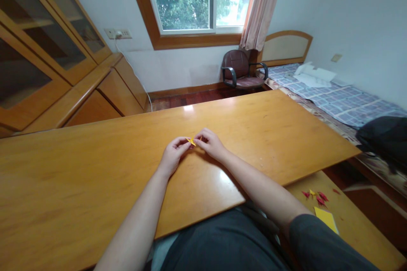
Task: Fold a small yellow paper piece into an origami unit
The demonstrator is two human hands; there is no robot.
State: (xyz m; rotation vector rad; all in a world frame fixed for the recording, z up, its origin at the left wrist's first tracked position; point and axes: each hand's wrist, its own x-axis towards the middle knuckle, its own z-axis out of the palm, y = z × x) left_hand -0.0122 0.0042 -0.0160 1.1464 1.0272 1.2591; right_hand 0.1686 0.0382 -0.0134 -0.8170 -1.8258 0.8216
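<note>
A small folded yellow paper piece (191, 141), with pointed ends, is held just above the middle of the wooden table (95, 169). My left hand (174, 152) pinches its left side between thumb and fingers. From the right, my right hand (210, 143) grips the other side, also with thumb and fingertips. The fingers cover much of the paper, so its full shape is hard to make out.
On a lower wooden surface at the right lie several small red and yellow folded paper pieces (321, 197) and a yellow paper stack (327, 219). Beyond the table stand a chair (237, 67), a bed (346, 99) with a black bag (384, 137), and a cabinet (92, 89).
</note>
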